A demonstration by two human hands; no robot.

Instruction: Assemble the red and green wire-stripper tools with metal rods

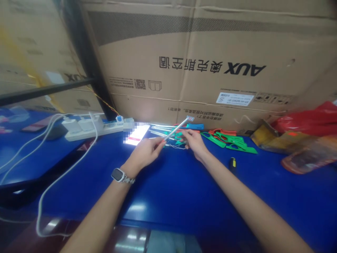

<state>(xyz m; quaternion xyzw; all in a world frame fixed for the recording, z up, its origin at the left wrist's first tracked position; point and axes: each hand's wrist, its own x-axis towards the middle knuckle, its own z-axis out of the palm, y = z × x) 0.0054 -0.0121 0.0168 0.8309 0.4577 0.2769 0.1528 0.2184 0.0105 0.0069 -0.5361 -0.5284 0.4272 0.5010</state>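
My left hand, with a watch on its wrist, pinches the lower end of a shiny metal rod. The rod slants up to the right, and a small pale tag with red marks shows at its upper end. My right hand is closed, thumb and fingers curled together beside a heap of green pieces; what they hold, if anything, is too small to tell. Several similar metal rods lie behind my hands. A thin white string runs below them.
Green plastic parts and a blue part lie along the cardboard box. A black-and-yellow tool handle is at right. Left stand a lit phone screen and a power strip with white cables on the blue table.
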